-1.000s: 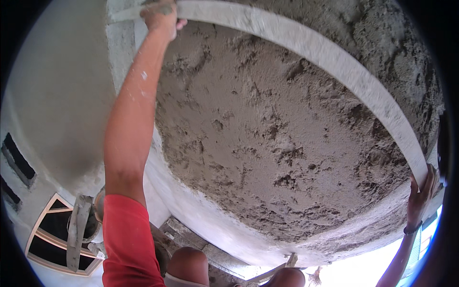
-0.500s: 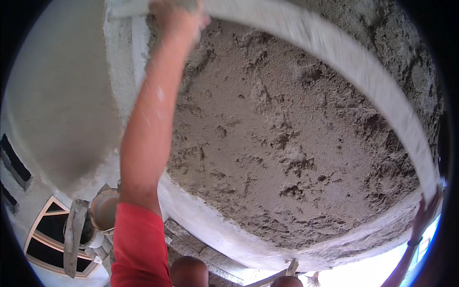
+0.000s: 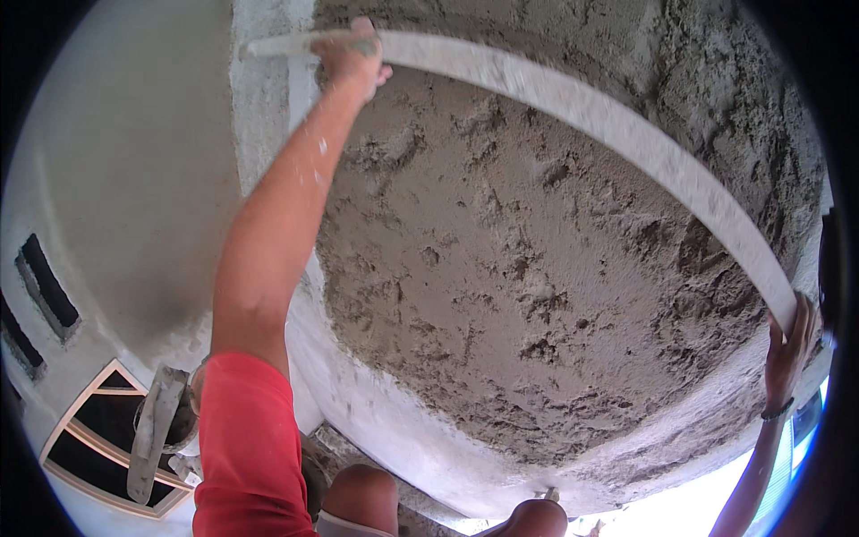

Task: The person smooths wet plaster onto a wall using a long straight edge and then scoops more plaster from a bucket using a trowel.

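Note:
A long pale straightedge (image 3: 573, 103) spans the upper part of the view, looking curved through the lens, against rough wet grey plaster (image 3: 501, 295). My left hand (image 3: 352, 61) is closed around it near its left end, fingers and thumb on both sides. At the far right end my right hand (image 3: 789, 345) grips the same bar; a dark band circles that wrist. Below the bar the plaster is pitted and lumpy; above it more rough plaster runs upward. Pale specks mark my left forearm.
A smooth grey wall (image 3: 134, 161) stands on the left, with slots (image 3: 46, 286) in it. At lower left are a wooden window frame (image 3: 98, 447) and a mortar-caked board (image 3: 154, 438) beside buckets. My knees (image 3: 360, 497) show at the bottom, and a pale ledge (image 3: 385, 421) edges the plaster.
My left hand and the bar's left end have come lower in the view. My right hand and the right end sit higher. The bar was motion-blurred earlier and is sharper now.

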Action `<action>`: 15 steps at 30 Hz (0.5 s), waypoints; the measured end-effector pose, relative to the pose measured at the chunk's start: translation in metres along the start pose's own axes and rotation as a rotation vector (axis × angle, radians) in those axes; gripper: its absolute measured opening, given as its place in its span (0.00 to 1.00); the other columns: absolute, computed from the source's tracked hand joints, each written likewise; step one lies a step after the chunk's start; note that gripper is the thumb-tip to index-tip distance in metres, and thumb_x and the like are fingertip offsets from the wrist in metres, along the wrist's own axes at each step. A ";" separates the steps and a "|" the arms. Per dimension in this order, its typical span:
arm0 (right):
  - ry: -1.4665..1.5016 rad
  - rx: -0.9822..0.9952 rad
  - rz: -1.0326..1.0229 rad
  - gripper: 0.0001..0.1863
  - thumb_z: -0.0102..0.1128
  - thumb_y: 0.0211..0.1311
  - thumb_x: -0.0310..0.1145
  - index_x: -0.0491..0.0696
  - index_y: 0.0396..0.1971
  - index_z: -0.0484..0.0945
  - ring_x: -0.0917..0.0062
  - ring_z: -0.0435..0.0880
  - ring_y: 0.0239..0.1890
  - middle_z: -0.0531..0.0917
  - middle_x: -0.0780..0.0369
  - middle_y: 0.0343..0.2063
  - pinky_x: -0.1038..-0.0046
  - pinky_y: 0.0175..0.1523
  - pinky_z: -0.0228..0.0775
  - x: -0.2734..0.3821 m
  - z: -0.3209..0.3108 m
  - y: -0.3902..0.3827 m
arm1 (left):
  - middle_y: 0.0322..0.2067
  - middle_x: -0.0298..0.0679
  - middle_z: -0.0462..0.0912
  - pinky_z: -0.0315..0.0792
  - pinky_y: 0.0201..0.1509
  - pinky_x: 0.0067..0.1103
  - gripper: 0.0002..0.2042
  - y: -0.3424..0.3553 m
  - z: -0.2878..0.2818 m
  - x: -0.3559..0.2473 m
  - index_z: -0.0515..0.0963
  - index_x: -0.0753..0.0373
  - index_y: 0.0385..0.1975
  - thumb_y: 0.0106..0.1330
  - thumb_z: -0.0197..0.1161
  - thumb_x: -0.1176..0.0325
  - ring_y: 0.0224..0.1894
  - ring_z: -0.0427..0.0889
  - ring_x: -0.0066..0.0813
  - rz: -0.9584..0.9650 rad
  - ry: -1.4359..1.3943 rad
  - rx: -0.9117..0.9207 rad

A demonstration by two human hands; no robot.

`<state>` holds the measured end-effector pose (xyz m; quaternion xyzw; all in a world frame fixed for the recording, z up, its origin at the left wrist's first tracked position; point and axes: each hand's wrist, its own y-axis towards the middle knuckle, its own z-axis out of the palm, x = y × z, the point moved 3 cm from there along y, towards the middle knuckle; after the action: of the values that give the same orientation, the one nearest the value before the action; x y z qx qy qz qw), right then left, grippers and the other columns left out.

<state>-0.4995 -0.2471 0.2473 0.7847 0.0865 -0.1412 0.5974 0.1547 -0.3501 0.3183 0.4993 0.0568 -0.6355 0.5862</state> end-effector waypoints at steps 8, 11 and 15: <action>0.090 0.127 0.027 0.25 0.54 0.51 0.27 0.45 0.52 0.63 0.53 0.65 0.54 0.67 0.50 0.50 0.53 0.56 0.58 -0.032 -0.002 -0.102 | 0.28 0.47 0.69 0.65 0.06 0.17 0.23 -0.113 -0.020 0.051 0.48 0.71 0.44 0.60 0.51 0.63 0.13 0.72 0.27 -0.122 -0.033 0.159; 0.149 0.079 0.090 0.27 0.55 0.48 0.23 0.45 0.52 0.63 0.54 0.64 0.56 0.67 0.51 0.51 0.55 0.58 0.57 -0.041 0.021 -0.128 | 0.30 0.48 0.68 0.65 0.06 0.17 0.22 -0.113 -0.019 0.052 0.49 0.70 0.42 0.60 0.52 0.64 0.14 0.73 0.27 -0.012 0.023 0.131; 0.040 -0.014 0.147 0.30 0.56 0.50 0.23 0.44 0.56 0.61 0.58 0.64 0.58 0.68 0.52 0.53 0.59 0.60 0.56 -0.060 0.020 -0.091 | 0.26 0.47 0.70 0.64 0.06 0.17 0.21 -0.076 0.008 0.023 0.53 0.73 0.40 0.59 0.52 0.63 0.13 0.72 0.28 0.073 -0.092 0.158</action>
<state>-0.5859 -0.2394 0.1790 0.7874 0.0415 -0.0806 0.6097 0.0932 -0.3479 0.2676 0.5158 -0.0388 -0.6386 0.5698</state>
